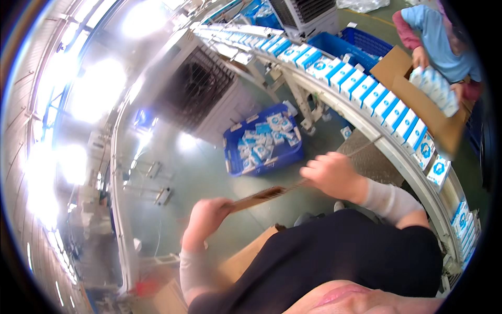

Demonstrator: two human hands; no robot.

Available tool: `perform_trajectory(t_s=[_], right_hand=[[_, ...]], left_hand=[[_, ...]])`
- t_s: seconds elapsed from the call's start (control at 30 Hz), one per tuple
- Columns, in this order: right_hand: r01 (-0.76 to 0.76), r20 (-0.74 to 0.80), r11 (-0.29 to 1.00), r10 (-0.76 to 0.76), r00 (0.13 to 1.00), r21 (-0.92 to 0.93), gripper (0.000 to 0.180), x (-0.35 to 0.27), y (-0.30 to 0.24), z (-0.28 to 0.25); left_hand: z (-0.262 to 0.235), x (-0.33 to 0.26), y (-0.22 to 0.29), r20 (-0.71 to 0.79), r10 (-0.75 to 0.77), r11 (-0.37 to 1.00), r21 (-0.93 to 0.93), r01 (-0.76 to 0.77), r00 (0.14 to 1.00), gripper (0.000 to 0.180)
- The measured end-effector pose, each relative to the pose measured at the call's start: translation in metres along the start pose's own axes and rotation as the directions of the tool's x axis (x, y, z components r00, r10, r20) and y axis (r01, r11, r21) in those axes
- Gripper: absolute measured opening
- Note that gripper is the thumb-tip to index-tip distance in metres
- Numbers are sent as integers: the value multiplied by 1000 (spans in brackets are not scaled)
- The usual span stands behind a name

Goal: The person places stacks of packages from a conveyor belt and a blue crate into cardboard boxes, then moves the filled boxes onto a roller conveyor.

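Brown flat cardboard (261, 197) spans the curled left hand (208, 217) and right hand (334, 175), both gripping it; a blue plastic basket (282, 163) stands farther off.

The conveyor (386, 147), small boxes (364, 94) and crate (277, 165) show a packing factory.

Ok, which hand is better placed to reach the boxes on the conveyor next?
Probably the right hand: it is nearer the boxes on the conveyor, while the left hand is farther off. Both seem to grip brown cardboard.
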State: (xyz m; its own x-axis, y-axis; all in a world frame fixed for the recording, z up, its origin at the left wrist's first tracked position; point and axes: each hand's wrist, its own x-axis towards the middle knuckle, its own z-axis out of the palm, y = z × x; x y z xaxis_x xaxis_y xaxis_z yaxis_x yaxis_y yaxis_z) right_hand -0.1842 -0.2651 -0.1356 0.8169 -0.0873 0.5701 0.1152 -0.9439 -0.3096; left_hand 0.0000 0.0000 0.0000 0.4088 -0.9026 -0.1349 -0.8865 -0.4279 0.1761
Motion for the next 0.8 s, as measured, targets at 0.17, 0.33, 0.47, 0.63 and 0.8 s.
perform_trajectory(t_s=[0.17,0.33,0.47,0.63,0.8], right_hand=[[-323,-108,933,309,945,-156,21,-13,56,-79],[-634,-237,617,603,762,-467,27,2,1,-131],[-720,-421,324,638,645,-614,31,12,42,-126],[-722,-541,132,574,614,-680,54,-19,85,-78],[-612,-457,136,543,704,-779,59,-21,58,-57]], left_hand=[[-34,165,10,-8,397,914,89,-395,918,20],[-35,282,30,-110,782,624,139,-769,614,13],[-13,373,67,-181,854,511,111,-852,488,16],[44,428,128,23,806,588,83,-805,591,47],[62,464,122,233,801,598,-270,-754,552,64]])
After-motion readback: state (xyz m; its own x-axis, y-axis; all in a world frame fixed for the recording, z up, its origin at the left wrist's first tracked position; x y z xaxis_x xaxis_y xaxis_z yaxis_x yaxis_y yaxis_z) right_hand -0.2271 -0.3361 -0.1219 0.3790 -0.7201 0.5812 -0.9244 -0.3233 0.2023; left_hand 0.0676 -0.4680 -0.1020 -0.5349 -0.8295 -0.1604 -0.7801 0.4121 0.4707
